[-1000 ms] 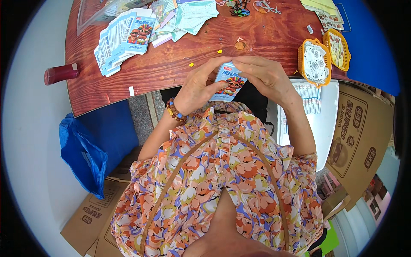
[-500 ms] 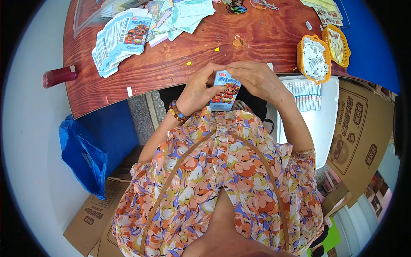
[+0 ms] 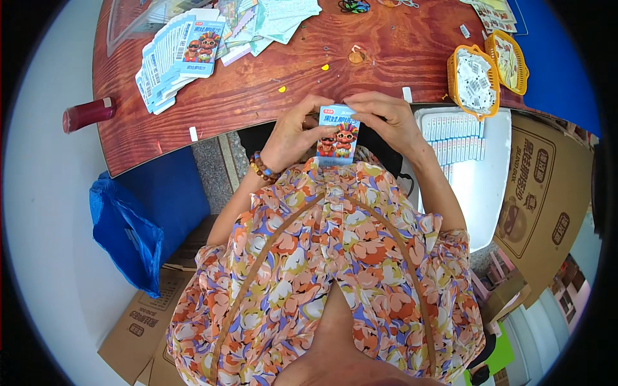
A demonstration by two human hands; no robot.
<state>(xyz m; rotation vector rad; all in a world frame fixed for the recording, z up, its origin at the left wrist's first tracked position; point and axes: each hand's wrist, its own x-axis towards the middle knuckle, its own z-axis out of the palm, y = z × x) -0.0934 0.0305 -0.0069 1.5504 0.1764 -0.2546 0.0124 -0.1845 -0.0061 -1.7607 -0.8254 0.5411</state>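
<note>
At the table's front edge, close to my body, a small blue box (image 3: 338,145) with cartoon figures on its front stands upright between my hands. My left hand (image 3: 295,136) grips it from the left, thumb lying across the front. At its upper right corner, my right hand (image 3: 389,121) has its thumb and fingers closed on the top edge. The fingers behind the box are hidden, and so is the state of its top flap. Beyond my left hand, a fanned stack of flat blue cartons (image 3: 161,69) lies on the table.
The wooden table (image 3: 244,90) carries loose pale printed sheets (image 3: 283,19). Orange baskets (image 3: 475,80) of small white packets and other slips stand at right. A white tray (image 3: 473,212) beside me holds rows of blue boxes (image 3: 457,138). A dark red cylinder (image 3: 90,114) lies at left.
My right fingers have drawn back from over the box's top, so more of its upper front shows. The left hand keeps its grip. The whole view has shifted slightly.
</note>
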